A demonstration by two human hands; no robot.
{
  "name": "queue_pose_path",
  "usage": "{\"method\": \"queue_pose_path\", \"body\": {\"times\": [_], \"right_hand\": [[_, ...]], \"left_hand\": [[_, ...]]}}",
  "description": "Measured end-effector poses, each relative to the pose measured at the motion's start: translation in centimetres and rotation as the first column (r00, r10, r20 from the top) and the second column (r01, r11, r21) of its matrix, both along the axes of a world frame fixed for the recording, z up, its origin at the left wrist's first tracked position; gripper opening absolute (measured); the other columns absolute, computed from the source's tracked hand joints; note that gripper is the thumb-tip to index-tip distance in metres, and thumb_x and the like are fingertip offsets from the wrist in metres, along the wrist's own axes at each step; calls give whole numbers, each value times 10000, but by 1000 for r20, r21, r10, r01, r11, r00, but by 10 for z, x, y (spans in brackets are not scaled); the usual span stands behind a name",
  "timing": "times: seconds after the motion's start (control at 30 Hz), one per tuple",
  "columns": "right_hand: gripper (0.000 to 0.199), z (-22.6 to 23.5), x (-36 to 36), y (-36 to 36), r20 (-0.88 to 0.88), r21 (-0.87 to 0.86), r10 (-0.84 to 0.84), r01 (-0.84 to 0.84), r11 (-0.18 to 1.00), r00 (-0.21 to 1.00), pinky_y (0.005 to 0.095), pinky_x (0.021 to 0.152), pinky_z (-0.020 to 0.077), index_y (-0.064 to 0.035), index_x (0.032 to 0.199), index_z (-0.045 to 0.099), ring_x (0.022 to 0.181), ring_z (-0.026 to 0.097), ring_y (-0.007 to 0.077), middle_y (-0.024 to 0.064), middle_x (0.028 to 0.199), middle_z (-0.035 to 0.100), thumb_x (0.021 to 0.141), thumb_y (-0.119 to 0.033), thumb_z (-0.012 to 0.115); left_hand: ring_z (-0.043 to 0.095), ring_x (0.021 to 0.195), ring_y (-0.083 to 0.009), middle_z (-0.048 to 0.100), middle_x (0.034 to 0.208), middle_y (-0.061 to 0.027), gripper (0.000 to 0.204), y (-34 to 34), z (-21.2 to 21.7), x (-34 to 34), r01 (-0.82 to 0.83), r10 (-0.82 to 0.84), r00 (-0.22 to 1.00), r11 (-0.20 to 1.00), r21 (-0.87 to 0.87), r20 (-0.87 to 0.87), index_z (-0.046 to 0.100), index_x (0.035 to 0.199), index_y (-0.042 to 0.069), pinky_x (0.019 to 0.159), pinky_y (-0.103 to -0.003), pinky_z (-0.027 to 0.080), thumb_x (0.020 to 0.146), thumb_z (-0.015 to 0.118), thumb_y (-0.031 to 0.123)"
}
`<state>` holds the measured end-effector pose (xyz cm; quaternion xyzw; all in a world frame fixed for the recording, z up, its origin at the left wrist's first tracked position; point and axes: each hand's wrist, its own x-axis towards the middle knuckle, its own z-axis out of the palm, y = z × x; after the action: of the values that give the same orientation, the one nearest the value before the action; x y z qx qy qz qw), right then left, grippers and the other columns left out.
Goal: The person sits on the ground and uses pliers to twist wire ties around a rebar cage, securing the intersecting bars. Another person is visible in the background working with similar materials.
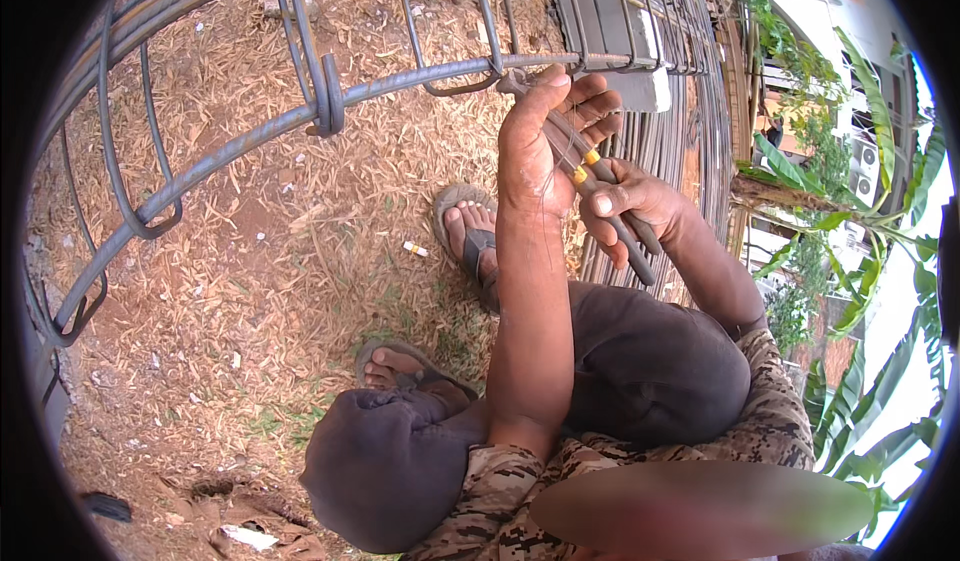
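My right hand [640, 201] is closed round the dark handles of a pair of pincers [618, 196] with yellow bands. The pincers slant up and left, and their jaws are at a ribbed steel bar, close to a bent stirrup [490, 21]. Whether the jaws grip anything is too small to tell. My left hand [535, 151] is beside the pincers, just below the bar, with thumb raised and fingers curled. Thin tie wires [568, 133] run across its palm and between its fingers. The long bar [250, 139] belongs to a rebar cage with several stirrups.
Bundled steel bars [690, 131] lie at the right beyond my knees. A pale block [650, 71] stands under the cage. My sandalled feet [470, 231] rest on ground strewn with dry chips. Banana plants [870, 91] grow at the far right.
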<state>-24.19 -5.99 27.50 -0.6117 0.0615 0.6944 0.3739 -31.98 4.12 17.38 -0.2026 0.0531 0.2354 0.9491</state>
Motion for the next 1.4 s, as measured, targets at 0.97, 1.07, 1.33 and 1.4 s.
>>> {"method": "queue_pose_path", "body": {"times": [0.97, 1.07, 1.33, 1.4], "right_hand": [[358, -76, -38, -53, 934, -329, 354, -469, 820, -36, 467, 727, 514, 80, 1175, 516, 850, 635, 456, 299, 967, 609, 852, -46, 607], [386, -79, -35, -56, 928, -347, 370, -452, 822, -38, 468, 745, 519, 85, 1190, 516, 861, 634, 459, 305, 980, 609, 846, -57, 617], [313, -53, -41, -32, 909, -318, 405, -459, 830, 103, 435, 727, 513, 80, 1114, 529, 786, 625, 412, 254, 912, 596, 866, -85, 625], [265, -31, -36, -30, 806, -238, 452, -491, 838, 382, 342, 614, 474, 35, 1080, 541, 676, 578, 251, 145, 848, 575, 905, -132, 649]], "left_hand": [[386, 493, -35, 457, 610, 54, 306, -13, -4, 25, 115, 223, 671, 911, 396, -707, 460, 742, 111, 453, -221, 300, 878, 734, 98], [387, 493, -34, 453, 609, 55, 300, -14, -6, 24, 146, 199, 665, 911, 386, -720, 464, 747, 112, 448, -216, 297, 880, 733, 103], [462, 517, -48, 507, 655, 33, 273, -18, -11, 23, 58, 263, 726, 898, 437, -636, 519, 814, 98, 465, -205, 358, 862, 772, 190], [525, 550, -71, 547, 690, 15, 282, -15, -17, 10, 153, 150, 803, 884, 443, -576, 559, 855, 82, 491, -209, 404, 853, 785, 251]]}}
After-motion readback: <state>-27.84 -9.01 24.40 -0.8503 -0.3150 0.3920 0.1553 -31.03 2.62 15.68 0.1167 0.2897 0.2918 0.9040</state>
